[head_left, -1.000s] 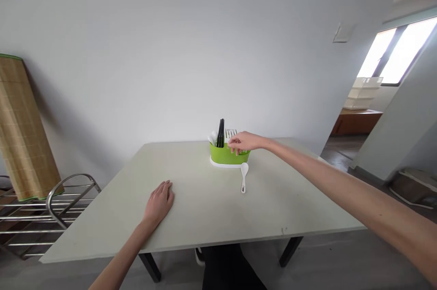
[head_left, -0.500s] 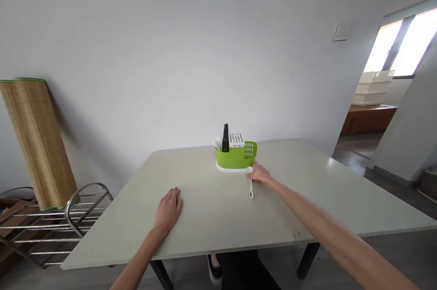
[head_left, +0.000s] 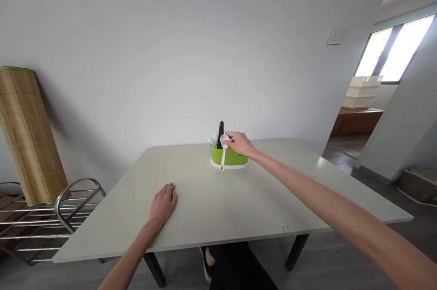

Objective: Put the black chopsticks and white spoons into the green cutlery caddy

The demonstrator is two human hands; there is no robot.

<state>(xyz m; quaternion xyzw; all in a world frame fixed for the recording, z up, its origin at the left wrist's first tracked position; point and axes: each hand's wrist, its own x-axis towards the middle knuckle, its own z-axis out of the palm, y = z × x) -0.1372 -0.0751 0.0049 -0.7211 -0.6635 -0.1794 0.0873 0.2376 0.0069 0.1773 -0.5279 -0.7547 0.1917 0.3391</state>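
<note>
My right hand (head_left: 239,143) pinches a white spoon (head_left: 223,155) near its bowl, with the handle hanging down. It holds the spoon in front of a green utensil holder (head_left: 233,158) on a white base, hiding part of it. Black chopsticks (head_left: 220,134) stand upright in the holder's left part. Beside them, further left, are white spoons (head_left: 213,139). Flat on the table to the left rests my left hand (head_left: 163,203), holding nothing, its fingers stretched out.
The pale table (head_left: 201,208) stands against a white wall. On the left a rolled bamboo mat (head_left: 32,139) leans above a metal rack (head_left: 64,217). White stacked boxes (head_left: 362,92) are by the window at the right.
My right hand has lifted the spoon from the table's surface and carried it up and left, to the front of the holder. My left hand stays on the table. The view has shifted slightly.
</note>
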